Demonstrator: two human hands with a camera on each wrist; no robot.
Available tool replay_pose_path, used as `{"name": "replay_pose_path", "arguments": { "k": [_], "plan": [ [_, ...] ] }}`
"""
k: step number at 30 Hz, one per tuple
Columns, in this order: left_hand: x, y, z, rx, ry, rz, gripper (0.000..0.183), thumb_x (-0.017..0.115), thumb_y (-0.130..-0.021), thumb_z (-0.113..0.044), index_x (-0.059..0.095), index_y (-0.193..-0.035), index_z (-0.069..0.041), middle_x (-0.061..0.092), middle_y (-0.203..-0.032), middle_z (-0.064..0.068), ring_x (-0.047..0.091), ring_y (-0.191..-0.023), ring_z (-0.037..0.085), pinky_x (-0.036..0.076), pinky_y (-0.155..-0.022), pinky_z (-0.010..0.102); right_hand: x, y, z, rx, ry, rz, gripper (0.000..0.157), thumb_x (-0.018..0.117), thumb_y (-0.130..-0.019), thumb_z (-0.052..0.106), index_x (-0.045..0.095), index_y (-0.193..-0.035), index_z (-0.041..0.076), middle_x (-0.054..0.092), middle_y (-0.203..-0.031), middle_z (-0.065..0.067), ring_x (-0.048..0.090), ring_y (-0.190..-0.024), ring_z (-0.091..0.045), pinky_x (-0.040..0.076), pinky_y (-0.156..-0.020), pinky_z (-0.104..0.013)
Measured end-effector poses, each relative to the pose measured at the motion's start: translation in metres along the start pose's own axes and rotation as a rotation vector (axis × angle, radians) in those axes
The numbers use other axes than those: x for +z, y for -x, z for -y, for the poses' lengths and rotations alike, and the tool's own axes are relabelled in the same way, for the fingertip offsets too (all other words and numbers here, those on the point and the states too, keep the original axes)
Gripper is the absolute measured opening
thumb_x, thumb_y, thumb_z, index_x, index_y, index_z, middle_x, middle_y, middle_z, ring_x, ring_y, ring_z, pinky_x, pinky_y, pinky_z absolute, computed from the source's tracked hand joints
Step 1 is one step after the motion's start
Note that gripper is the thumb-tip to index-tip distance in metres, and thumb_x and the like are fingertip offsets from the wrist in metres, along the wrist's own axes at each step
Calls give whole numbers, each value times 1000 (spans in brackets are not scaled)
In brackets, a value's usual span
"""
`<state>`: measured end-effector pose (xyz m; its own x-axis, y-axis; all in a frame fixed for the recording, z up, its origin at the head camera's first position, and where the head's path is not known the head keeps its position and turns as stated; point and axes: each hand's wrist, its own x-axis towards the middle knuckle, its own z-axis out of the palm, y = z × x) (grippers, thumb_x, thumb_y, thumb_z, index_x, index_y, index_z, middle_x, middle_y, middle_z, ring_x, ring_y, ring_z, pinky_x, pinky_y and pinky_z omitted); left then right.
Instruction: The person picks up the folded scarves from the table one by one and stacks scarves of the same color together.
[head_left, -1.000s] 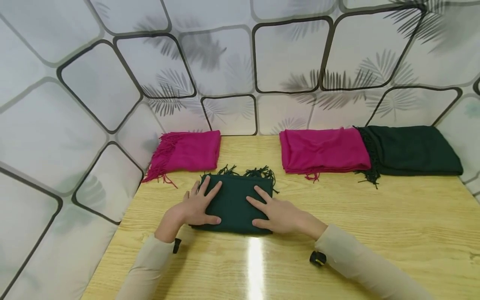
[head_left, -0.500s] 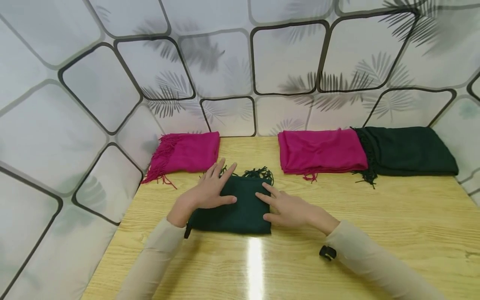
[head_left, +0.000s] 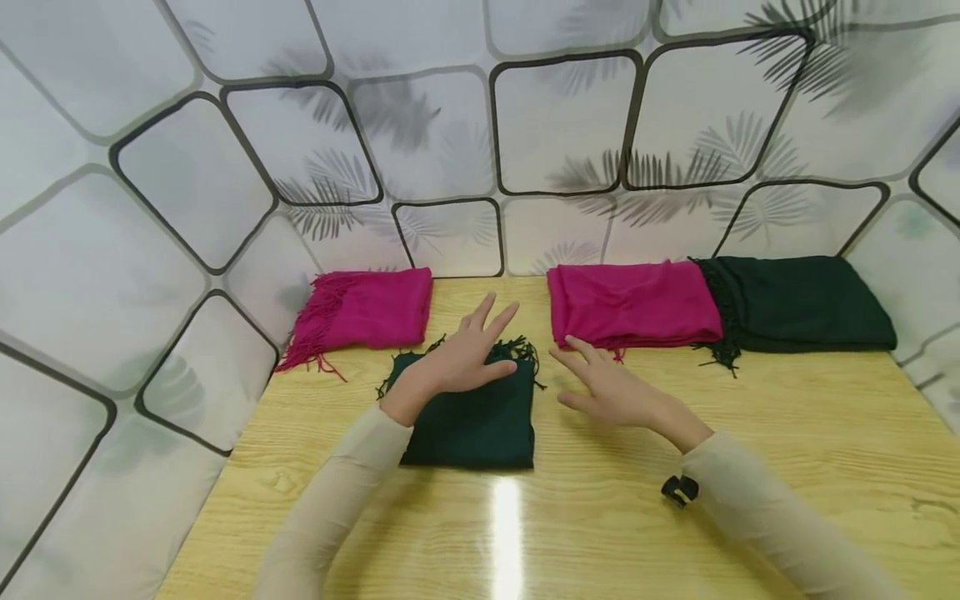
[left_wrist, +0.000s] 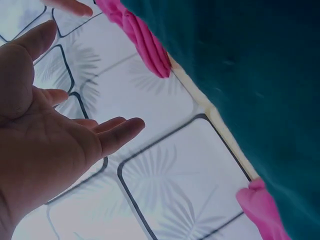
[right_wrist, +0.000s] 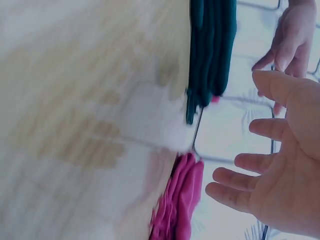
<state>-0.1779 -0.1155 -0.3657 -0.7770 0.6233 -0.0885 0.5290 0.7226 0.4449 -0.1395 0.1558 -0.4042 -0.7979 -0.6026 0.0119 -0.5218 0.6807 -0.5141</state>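
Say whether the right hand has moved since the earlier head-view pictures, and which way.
Yes. Judged against the pink cloth on the right, the right hand has moved right and forward, off the nearer green cloth.

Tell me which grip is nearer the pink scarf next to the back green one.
Right. The right grip is just in front of that pink scarf, near its front left corner; the left grip is farther left, over the front green scarf.

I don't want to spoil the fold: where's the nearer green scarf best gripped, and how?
Probably by the two near corners of the green scarf, pinched through all layers from the person's side: that edge is straight and uncovered, while loose fringe lies along the far edge.
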Motion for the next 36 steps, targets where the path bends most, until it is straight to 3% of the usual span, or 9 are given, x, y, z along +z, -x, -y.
{"name": "replay_pose_path", "arguments": {
  "k": [6, 14, 21, 25, 31, 36],
  "plan": [
    [-4, -32, -13, 6, -10, 16, 85, 59, -100, -39, 3, -162, -21, -12, -165, 15, 13, -146, 52, 34, -109, 60, -20, 5, -22, 58, 27, -61, 69, 63, -98, 30, 33, -154, 4, 20, -157, -31, 24, -138, -56, 31, -103, -71],
    [-2, -77, -31, -21, -82, 45, 81, 55, -101, -39, 5, -162, -19, -8, -165, 18, 14, -147, 49, 38, -108, 56, -43, 12, -53, 147, 75, -114, 70, 63, -98, 29, 32, -153, 0, 18, -156, -35, 20, -137, -62, 23, -102, -78],
    [6, -117, -50, -59, -106, 71, 79, 51, -103, -43, 2, -162, -21, -10, -165, 15, 17, -146, 47, 37, -110, 53, -60, 15, -92, 275, 43, -120, 74, 59, -100, 33, 24, -155, -1, 7, -158, -36, 9, -139, -63, 15, -101, -81],
    [18, -136, -49, -122, -125, 85, 76, 47, -104, -44, 2, -162, -23, -10, -165, 16, 22, -144, 50, 40, -107, 54, -64, 11, -108, 322, 28, -143, 73, 55, -101, 34, 21, -155, -2, 5, -157, -37, 6, -140, -63, 14, -102, -80],
    [33, -156, -42, -211, -94, 68, 69, 44, -105, -44, 9, -161, -25, -7, -165, 19, 19, -146, 49, 36, -110, 55, -65, 3, -131, 384, 49, -197, 72, 51, -103, 35, 20, -155, -3, 6, -156, -39, 6, -140, -63, 14, -102, -80],
    [41, -175, -43, -237, -133, 65, 64, 38, -106, -45, 8, -161, -30, -8, -165, 20, 16, -147, 50, 31, -114, 53, -72, 0, -150, 431, 59, -205, 72, 50, -103, 37, 19, -156, -1, 5, -156, -39, 6, -140, -62, 14, -104, -78]
  ]
}}
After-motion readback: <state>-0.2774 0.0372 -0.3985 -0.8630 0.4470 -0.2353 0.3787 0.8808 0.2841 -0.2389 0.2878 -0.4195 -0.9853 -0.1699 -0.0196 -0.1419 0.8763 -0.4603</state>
